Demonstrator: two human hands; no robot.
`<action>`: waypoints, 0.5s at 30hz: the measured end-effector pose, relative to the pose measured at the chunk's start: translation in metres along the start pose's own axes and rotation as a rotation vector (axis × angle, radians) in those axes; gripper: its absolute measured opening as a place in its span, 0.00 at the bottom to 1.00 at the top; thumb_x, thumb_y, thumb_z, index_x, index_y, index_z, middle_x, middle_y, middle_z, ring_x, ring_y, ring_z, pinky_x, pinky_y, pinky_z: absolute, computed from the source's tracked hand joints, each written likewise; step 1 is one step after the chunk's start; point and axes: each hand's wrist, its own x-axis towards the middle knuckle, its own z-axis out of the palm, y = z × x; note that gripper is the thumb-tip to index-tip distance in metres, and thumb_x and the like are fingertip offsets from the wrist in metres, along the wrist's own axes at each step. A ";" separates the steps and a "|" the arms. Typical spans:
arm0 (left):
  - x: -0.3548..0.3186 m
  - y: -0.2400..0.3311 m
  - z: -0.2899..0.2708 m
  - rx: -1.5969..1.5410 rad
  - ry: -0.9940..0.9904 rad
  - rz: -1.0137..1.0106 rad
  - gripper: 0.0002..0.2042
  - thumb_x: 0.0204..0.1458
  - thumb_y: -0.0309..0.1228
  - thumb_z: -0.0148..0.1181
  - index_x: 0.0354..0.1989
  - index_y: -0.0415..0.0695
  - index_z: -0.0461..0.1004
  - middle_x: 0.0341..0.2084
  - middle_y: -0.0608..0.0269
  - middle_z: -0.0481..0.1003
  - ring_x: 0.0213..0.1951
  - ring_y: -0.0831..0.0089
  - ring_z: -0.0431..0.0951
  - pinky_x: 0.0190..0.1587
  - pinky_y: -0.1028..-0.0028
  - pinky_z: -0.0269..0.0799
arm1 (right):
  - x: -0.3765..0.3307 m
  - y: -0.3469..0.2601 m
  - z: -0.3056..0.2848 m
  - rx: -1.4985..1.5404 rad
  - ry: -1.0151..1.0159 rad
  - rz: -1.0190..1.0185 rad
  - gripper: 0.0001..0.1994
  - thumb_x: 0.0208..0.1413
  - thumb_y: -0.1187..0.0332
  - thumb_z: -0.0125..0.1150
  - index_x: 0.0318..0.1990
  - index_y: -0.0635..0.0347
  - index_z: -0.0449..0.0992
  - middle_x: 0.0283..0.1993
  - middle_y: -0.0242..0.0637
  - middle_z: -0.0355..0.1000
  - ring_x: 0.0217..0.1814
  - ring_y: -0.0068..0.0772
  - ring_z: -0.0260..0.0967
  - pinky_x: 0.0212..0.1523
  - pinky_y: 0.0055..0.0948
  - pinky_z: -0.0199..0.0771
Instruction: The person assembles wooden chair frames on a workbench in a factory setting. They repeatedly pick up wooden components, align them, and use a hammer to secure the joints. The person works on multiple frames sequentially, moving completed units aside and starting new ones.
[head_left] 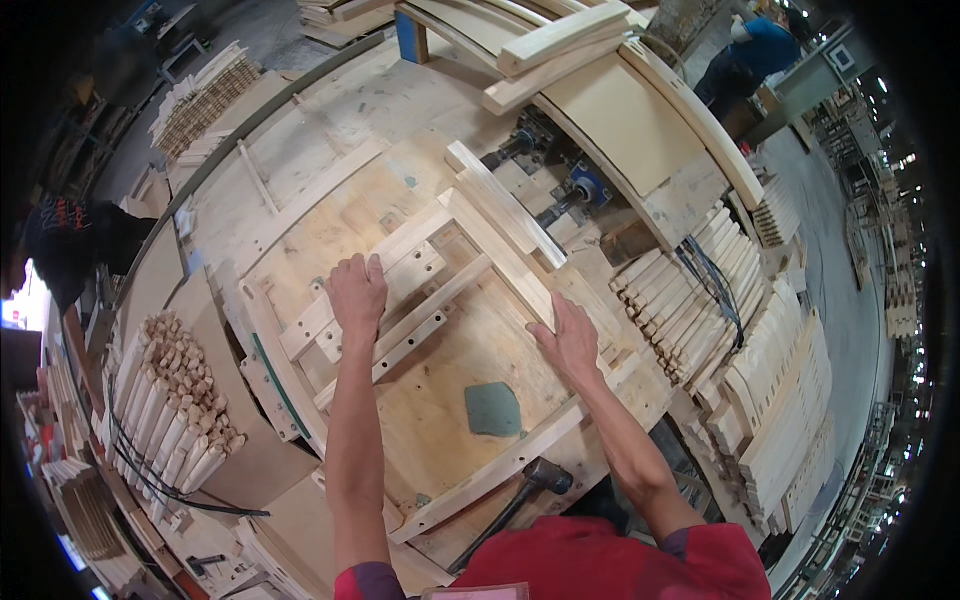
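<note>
On the plywood work board (pixel 440 400) lies a partly joined frame of pale wooden rails (pixel 490 245), with a corner at its far end. My left hand (pixel 357 293) is closed over the frame's left rail, the fingers pointing away from me. With thumb and fingers, my right hand (pixel 572 340) grips the near end of the right rail. Between my hands, a slat with dark holes (pixel 410 345) lies inside the frame. Near my body rests a black-headed mallet (pixel 548 475), its handle slanting down to the left.
Bundled wooden sticks (pixel 170 420) stand at the left; more sticks (pixel 690 300) are stacked at the right. Blue-ended clamps (pixel 585 187) sit beyond the frame. Loose beams (pixel 565 50) lie on a panel at the back. One person (pixel 70 240) is at far left, another (pixel 760 50) at back right.
</note>
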 end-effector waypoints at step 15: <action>-0.003 -0.006 -0.008 -0.063 0.093 -0.079 0.16 0.60 0.42 0.56 0.36 0.40 0.81 0.37 0.52 0.79 0.45 0.56 0.76 0.52 0.57 0.67 | 0.001 -0.011 0.001 -0.032 0.036 -0.009 0.31 0.49 0.59 0.72 0.60 0.59 0.70 0.55 0.48 0.72 0.59 0.55 0.68 0.57 0.49 0.69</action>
